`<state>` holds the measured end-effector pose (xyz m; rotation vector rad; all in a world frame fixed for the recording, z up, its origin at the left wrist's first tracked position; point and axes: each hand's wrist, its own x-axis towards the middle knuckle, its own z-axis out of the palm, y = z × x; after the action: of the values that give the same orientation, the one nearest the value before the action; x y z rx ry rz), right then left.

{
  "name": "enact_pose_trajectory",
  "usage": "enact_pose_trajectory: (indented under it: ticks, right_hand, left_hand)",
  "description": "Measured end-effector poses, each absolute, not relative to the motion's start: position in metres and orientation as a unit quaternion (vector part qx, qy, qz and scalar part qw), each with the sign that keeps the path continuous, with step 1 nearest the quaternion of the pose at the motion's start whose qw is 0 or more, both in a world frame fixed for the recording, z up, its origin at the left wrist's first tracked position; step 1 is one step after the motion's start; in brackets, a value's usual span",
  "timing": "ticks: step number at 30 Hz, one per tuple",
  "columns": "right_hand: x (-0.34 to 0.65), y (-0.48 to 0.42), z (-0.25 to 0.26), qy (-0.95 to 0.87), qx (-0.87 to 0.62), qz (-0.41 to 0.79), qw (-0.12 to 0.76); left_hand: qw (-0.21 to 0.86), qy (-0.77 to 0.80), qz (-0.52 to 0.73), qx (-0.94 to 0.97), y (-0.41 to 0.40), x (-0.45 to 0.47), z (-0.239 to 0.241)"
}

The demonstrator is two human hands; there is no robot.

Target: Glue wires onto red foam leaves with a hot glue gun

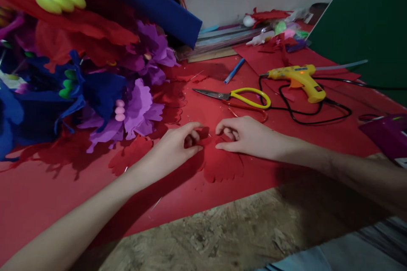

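A red petal-shaped cutout (224, 168) with a scalloped edge lies on the red-covered table, between and just below my two hands. My left hand (178, 144) hovers at its left, thumb and forefinger apart, other fingers curled, nothing visible in its grip. Over the cutout's upper edge is my right hand (246, 135), its thumb and forefinger also apart; whether the thumb touches the cutout I cannot tell. Behind the hands rest scissors (237, 95) with one yellow and one orange-red handle loop. Another red scalloped piece (135, 152) sits beside my left forearm.
Large red, blue and purple flowers (140, 110) crowd the left side. A yellow glue gun (299, 79) with its black cord lies at the right, near a purple object (386, 135). A blue pen (234, 70) is behind the scissors. A green board (362, 29) leans at the back right.
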<state>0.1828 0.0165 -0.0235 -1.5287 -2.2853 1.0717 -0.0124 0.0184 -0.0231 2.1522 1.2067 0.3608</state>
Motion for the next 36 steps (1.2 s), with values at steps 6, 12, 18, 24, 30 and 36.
enact_pose_trajectory:
  ticks: [6,12,18,24,30,36]
  right_hand:
    - [0.179,0.018,-0.014,-0.735,-0.499,0.433,0.151]
    - [0.167,0.011,-0.013,-0.699,-0.452,0.527,0.17]
    - [0.17,0.013,-0.007,-0.687,-0.452,0.549,0.149]
    - [0.184,0.025,0.003,-0.743,-0.427,0.514,0.036]
    - [0.204,0.038,0.014,-0.767,-0.44,0.467,-0.015]
    - [0.203,0.038,0.015,-0.783,-0.452,0.426,0.037]
  left_hand:
    - [0.323,0.457,0.192,0.807,0.016,-0.011,-0.01]
    - [0.405,0.458,0.146,0.778,0.015,-0.007,-0.006]
    - [0.428,0.493,0.19,0.733,0.015,-0.008,-0.001]
    - [0.438,0.538,0.199,0.692,0.018,-0.009,0.006]
    - [0.485,0.547,0.206,0.65,0.022,-0.013,0.011]
    - [0.572,0.49,0.11,0.649,0.02,-0.012,0.006]
